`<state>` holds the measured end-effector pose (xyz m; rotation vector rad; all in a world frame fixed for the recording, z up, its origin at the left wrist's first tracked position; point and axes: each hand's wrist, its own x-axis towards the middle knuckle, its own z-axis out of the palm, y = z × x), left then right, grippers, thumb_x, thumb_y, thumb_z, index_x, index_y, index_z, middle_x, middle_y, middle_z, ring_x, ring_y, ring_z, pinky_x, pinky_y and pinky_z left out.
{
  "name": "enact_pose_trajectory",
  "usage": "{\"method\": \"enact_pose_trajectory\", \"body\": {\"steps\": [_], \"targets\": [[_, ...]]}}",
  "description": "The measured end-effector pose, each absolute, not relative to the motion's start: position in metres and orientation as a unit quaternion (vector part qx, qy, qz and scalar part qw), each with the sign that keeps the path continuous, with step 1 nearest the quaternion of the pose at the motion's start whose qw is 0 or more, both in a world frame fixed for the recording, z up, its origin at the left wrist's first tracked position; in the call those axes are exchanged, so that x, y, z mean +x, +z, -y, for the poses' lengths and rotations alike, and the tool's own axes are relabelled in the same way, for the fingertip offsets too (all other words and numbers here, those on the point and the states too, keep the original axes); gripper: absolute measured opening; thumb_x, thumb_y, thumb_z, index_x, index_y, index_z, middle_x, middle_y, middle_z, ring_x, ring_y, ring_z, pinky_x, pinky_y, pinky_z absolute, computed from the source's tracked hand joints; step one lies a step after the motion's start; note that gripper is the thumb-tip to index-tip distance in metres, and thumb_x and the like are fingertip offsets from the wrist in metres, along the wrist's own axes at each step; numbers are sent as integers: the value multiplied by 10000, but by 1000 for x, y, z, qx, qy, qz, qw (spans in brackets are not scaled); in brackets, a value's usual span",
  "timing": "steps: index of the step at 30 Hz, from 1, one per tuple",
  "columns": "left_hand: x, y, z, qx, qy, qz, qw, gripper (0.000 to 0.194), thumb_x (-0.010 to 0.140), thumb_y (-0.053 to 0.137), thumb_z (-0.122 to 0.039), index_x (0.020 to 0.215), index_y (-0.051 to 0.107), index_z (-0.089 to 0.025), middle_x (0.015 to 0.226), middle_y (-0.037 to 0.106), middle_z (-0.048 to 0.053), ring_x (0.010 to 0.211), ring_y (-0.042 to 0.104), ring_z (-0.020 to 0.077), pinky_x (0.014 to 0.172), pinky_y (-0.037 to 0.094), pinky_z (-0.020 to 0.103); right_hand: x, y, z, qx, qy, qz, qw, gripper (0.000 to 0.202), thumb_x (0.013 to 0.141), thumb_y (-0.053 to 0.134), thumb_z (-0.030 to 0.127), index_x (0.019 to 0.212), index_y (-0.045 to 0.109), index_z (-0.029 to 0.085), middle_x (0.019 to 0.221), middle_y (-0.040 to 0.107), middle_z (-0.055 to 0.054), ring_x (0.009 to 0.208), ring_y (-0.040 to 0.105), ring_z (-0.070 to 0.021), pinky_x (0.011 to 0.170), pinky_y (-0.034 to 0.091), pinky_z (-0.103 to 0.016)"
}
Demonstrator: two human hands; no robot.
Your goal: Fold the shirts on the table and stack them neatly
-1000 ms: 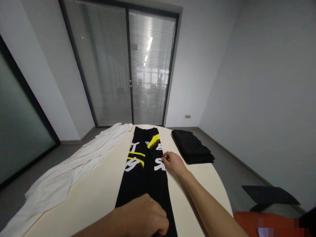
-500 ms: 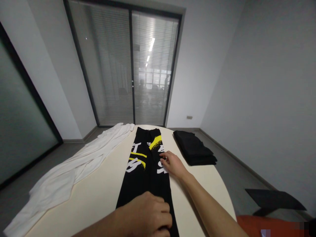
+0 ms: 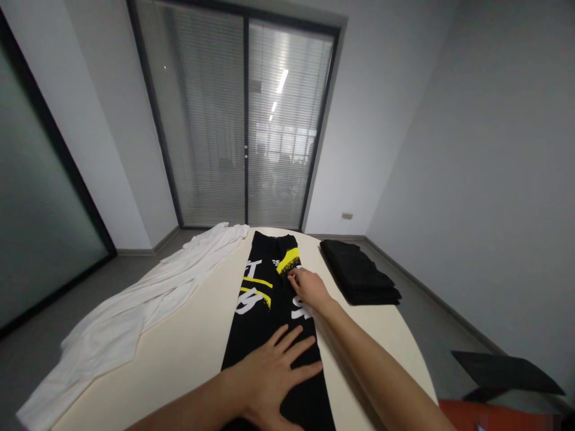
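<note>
The grip is released at the left hand (image 3: 274, 376), spread over printed black trousers (image 3: 279, 305) central on the worktop (image 3: 188, 335); whether the curled right hand (image 3: 309, 288) pinches cloth, I cannot tell. Likely soft, light; best held by both side edges.

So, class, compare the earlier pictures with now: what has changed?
The left hand has opened from a curl and is now spread over the black trousers. The right hand has moved farther up them, toward the upper yellow patch. The folded black clothing and white garment stayed put.
</note>
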<state>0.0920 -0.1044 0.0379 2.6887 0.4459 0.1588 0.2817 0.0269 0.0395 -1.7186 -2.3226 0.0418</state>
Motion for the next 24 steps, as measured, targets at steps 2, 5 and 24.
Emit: {"method": "enact_pose_trajectory", "body": {"steps": [2, 5, 24], "targets": [[92, 35, 103, 965, 57, -158, 201, 926, 839, 606, -653, 1582, 212, -264, 1663, 70, 130, 1500, 57, 427, 1185, 65, 656, 269, 45, -44, -592, -4, 800, 99, 335, 1031, 370, 325, 1220, 631, 233, 1164, 670, -82, 1052, 631, -201, 876, 429, -284], [92, 31, 101, 967, 52, -153, 199, 902, 862, 599, -618, 1586, 188, -270, 1663, 72, 135, 1504, 46, 412, 1185, 77, 652, 253, 50, -67, -578, -12, 813, 63, 386, 1015, 372, 235, 1350, 562, 264, 1302, 598, -96, 1115, 614, -211, 899, 435, -298], [94, 26, 102, 971, 54, -147, 178, 839, 901, 577, -535, 1587, 181, -260, 1657, 92, 140, 1499, 73, 425, 1163, 155, 676, 240, 20, -73, -621, 1, 777, 101, 522, 1037, 262, 335, 1520, 327, 149, 1456, 489, -171, 1298, 477, -290, 1035, 381, -408]]}}
